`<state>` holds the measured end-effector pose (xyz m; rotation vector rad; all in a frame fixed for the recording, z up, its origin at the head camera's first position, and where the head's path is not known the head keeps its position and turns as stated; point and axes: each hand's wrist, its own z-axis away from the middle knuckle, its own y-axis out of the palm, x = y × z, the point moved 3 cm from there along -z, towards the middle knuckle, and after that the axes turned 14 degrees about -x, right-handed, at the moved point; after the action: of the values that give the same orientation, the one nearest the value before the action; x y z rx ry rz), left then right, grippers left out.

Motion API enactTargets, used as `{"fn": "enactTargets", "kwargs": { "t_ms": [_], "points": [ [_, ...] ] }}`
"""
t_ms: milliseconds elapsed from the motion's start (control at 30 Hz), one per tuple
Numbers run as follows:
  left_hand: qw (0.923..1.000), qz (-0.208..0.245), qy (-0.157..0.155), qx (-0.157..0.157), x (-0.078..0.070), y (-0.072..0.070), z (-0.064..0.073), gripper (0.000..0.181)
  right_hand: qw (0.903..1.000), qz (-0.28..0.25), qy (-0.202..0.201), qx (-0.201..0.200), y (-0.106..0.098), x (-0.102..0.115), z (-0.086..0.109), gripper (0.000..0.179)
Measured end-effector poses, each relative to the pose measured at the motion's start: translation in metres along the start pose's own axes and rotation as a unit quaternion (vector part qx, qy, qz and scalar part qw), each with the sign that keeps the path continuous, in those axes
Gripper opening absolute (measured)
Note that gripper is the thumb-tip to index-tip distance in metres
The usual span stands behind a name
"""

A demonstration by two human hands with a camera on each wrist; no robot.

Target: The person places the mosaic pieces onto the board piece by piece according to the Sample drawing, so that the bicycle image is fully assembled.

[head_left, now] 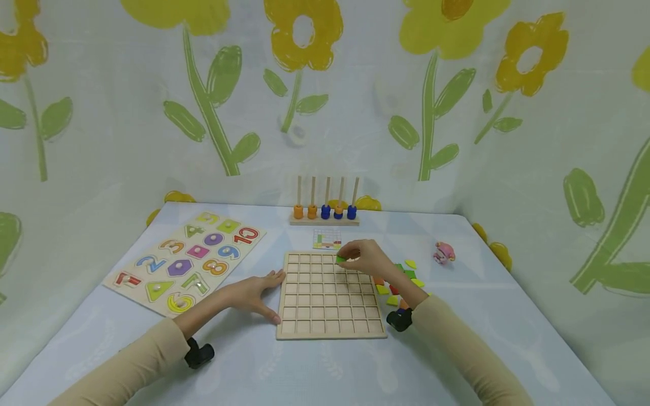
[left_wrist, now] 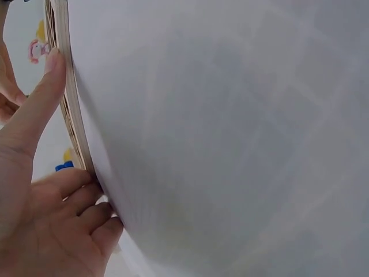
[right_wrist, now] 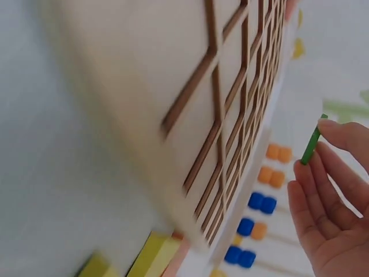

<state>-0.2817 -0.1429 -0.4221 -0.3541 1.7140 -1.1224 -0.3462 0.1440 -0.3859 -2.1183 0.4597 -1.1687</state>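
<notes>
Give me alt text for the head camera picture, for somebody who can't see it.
A right hand pinches a green piece over a wooden grid board, while the left hand touches the board's left edge. Loose coloured pieces lie to the right, a number puzzle to the left, and a small card and bead stacker beyond.

Person, both arms clad alike. Left sleeve [head_left: 127,361]: long, plain beige cloth, matte, fairly close-fitting, cuff ending short of the wrist. Right sleeve [head_left: 464,349]: same beige cloth, soft creases along the forearm, cuff likewise plain. Bare forearm between each cuff and hand. Left wrist: compact black rounded device [head_left: 200,354], lumpy outline, stubby end. Right wrist: matching black device [head_left: 399,320], likewise rounded; markings too small to read. Left hand [head_left: 252,293] and right hand [head_left: 367,260] both bare, slender-fingered.
</notes>
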Motion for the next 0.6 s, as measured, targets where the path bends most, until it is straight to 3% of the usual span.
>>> {"fn": "enactTargets", "kwargs": {
  "t_ms": [233,600],
  "points": [
    [0.9998,-0.009,-0.015,0.001,0.000,-0.002,-0.002,0.105,0.9978,-0.015,-0.034,0.055,0.027,0.025,-0.007,0.020],
    [0.9997,-0.004,-0.024,0.003,0.001,-0.002,-0.001,0.105,0.9913,0.000,-0.067,0.113,0.060,0.040,-0.024,0.017]
  ]
}}
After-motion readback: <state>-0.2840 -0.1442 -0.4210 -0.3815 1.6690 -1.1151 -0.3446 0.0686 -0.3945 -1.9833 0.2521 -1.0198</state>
